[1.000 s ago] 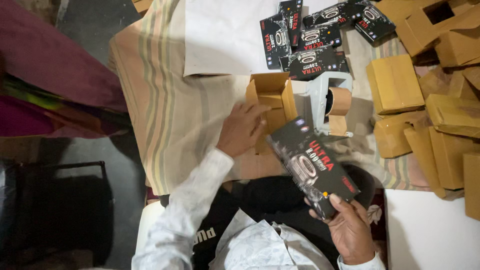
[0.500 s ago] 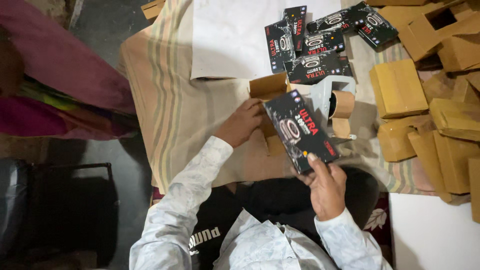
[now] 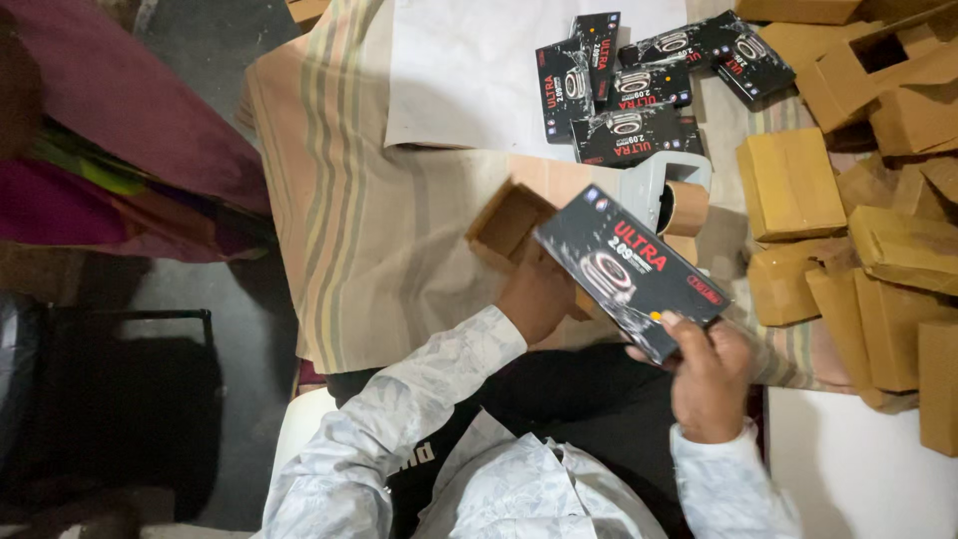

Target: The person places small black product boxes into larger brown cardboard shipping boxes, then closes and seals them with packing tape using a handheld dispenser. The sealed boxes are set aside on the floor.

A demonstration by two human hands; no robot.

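While the left hand (image 3: 539, 294) grips the open brown carton (image 3: 509, 225) with its mouth tipped toward one o'clock, the right hand (image 3: 704, 364) pinches the black product box (image 3: 629, 269) by its five o'clock end, slanted just beside that mouth; more black boxes (image 3: 639, 85) lie at twelve.

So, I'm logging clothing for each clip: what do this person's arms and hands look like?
Both arms wear long, pale grey-white sleeves with a faint mottled pattern, cuffs reaching the wrists. The left hand and right hand are bare: no gloves, and no rings or watch that I can make out.
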